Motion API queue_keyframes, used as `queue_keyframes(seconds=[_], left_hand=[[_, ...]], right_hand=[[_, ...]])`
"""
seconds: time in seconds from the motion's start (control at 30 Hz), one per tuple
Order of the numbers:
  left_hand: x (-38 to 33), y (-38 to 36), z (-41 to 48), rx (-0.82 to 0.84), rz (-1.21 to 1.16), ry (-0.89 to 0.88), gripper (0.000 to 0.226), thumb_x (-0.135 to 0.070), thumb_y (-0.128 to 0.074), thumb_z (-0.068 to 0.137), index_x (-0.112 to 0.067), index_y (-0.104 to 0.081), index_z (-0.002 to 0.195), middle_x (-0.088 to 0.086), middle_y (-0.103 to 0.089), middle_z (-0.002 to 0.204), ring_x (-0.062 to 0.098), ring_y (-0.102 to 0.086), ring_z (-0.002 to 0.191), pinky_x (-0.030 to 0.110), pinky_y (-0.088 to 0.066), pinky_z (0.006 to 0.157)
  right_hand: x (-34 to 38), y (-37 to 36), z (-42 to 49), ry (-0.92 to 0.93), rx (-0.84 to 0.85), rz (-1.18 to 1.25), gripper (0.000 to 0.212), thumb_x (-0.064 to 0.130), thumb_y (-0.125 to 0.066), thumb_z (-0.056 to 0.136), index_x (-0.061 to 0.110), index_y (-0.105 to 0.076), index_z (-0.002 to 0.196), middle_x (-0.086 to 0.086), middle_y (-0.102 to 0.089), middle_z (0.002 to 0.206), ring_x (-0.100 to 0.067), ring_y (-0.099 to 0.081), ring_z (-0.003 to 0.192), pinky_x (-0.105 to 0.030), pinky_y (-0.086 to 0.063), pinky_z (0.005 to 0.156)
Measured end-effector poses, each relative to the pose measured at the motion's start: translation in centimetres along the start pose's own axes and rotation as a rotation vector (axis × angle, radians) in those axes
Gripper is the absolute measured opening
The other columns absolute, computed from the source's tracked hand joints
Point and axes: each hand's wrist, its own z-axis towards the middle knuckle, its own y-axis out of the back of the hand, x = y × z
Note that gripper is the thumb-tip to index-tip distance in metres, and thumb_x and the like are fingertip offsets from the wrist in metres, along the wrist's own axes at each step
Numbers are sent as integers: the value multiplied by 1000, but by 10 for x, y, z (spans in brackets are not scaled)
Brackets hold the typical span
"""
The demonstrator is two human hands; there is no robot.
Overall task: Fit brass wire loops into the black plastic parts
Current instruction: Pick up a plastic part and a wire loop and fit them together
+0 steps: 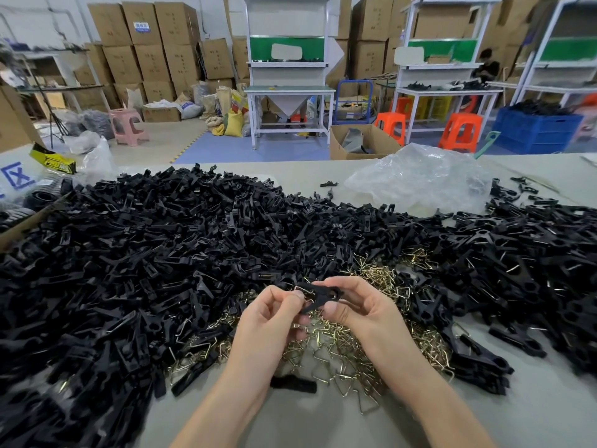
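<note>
Head view, the only one.

- A black part (321,294) is held clear of the table (290,425), pinched between both hands.
- The part's right end is pinched by the right hand (358,307), thumb on the near edge, fingers curled over the far edge.
- The left end is gripped by the left hand (271,315), fingers curled tight and fingertips closed together on it.
- A brass loop (303,290) is seen at the left fingertips, touching the part's left end. Whether it is seated in the part cannot be told.
- Directly below the grip, loose loops (339,350) are spread in a tangled layer on the table. They reach out to the right of the grip and back towards the wrists.
- To the left of the grip and beyond it, a deep heap of parts (155,253) is piled, running out to the left edge of the view.
- To the right of the grip, more parts (517,270) are heaped, some with wire showing on them.
- On the near side of the grip, between the forearms, a single stray part (294,384) is lying flat on the table.
- Well beyond the grip and to the right, a crumpled clear bag (416,179) is lying on the table.
- Past the table's far edge, straight beyond the grip, a white workbench (289,92) is seen, with stacked cartons (145,43) to its left and orange stools (460,130) to its right.
</note>
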Motion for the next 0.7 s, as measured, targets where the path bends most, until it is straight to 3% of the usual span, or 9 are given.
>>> queue_keyframes(seconds=[0.13,0.23,0.33,0.4,0.7], left_hand=[[-2,1,1,41,-49,38,31,-21,-66,93,-27,-63,63,8,-73,91,15,-65,73,27,-54,63],[-7,-1,0,117,-182,122,17,-31,-73,76,-20,-62,72,8,-70,91,15,-64,69,27,-54,60],[-6,0,0,195,-287,199,24,-30,-72,78,-13,-59,89,12,-64,102,17,-64,73,30,-54,63],[-6,1,-1,228,-347,220,20,-28,-71,80,-14,-60,90,13,-62,105,18,-64,76,31,-54,63],[-8,-2,-5,262,-383,225,39,-32,-73,75,-11,-65,106,9,-69,102,14,-64,75,28,-55,65]], right_hand=[[-1,0,0,-1,6,-18,28,2,-71,90,19,-70,113,2,-76,112,-13,-71,102,-16,-51,87],[-2,-1,1,1,-1,-9,27,8,-72,90,26,-72,109,0,-76,111,-14,-71,102,-21,-53,88],[-2,-2,1,0,-2,27,24,20,-71,87,33,-73,107,-2,-76,112,-19,-71,104,-27,-55,92],[-2,-1,1,-6,5,58,24,25,-72,85,35,-73,107,-3,-76,112,-19,-71,106,-28,-56,92],[-4,-1,1,-44,53,110,25,24,-70,84,38,-74,103,-7,-76,113,-31,-70,109,-37,-57,96]])
